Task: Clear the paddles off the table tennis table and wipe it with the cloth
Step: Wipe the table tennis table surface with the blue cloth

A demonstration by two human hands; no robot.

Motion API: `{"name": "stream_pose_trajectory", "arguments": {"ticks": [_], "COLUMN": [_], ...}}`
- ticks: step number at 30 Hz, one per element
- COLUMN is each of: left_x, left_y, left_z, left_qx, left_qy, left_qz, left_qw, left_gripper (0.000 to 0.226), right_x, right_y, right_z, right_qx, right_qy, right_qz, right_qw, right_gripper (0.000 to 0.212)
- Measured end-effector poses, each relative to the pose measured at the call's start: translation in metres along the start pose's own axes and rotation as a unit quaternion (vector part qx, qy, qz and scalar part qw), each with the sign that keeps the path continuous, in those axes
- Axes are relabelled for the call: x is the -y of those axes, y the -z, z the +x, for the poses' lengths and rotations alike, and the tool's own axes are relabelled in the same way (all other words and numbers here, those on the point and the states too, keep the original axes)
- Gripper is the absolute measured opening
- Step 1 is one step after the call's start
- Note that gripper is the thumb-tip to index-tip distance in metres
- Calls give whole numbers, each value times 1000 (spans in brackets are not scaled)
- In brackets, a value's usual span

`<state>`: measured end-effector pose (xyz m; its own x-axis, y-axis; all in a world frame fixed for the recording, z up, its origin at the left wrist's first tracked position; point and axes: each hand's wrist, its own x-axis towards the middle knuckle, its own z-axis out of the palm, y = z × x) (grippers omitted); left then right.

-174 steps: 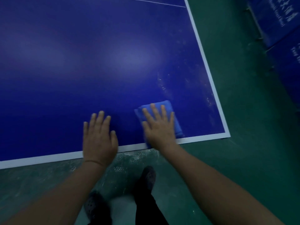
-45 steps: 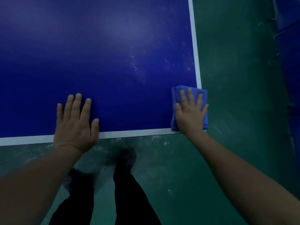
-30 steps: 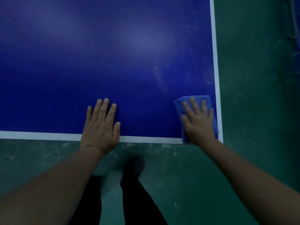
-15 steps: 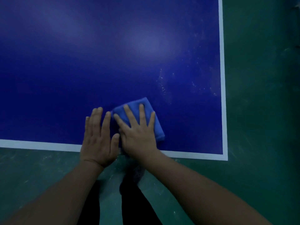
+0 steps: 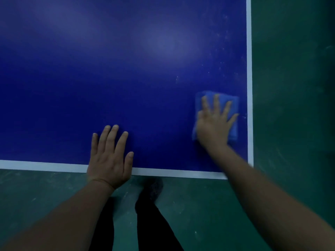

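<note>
Folded blue cloth slid rightward, right hand fingers splayed flat atop, left hand flat on glossy table.

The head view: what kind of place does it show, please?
Probably an indoor table tennis hall. The blue table has a white edge line like a playing table, and the green floor looks like sports flooring. The right hand presses a blue cloth on it.
</note>
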<state>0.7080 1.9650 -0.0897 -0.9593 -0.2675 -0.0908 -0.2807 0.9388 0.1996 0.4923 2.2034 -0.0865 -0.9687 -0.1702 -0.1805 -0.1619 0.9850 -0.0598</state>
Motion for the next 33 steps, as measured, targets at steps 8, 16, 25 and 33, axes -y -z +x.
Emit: {"name": "stream_pose_trajectory", "arguments": {"ticks": [8, 16, 25, 33], "left_x": [1, 0, -2, -5], "left_y": [-3, -3, -1, 1], "left_z": [1, 1, 1, 1], "left_qx": [-9, -10, 3, 0], "left_qy": [-1, 2, 5, 8], "left_qz": [13, 13, 24, 10], "left_qw": [1000, 1000, 1000, 1000], "left_gripper": [67, 68, 68, 70], "right_x": [-45, -78, -91, -105], "right_y": [12, 0, 10, -10], "right_z": [56, -56, 29, -92], "right_qx": [-6, 30, 9, 12], "right_qy": [59, -9, -28, -46], "right_qz": [-13, 24, 33, 55], "right_qw": [998, 999, 999, 997], "right_gripper": [57, 61, 59, 62]}}
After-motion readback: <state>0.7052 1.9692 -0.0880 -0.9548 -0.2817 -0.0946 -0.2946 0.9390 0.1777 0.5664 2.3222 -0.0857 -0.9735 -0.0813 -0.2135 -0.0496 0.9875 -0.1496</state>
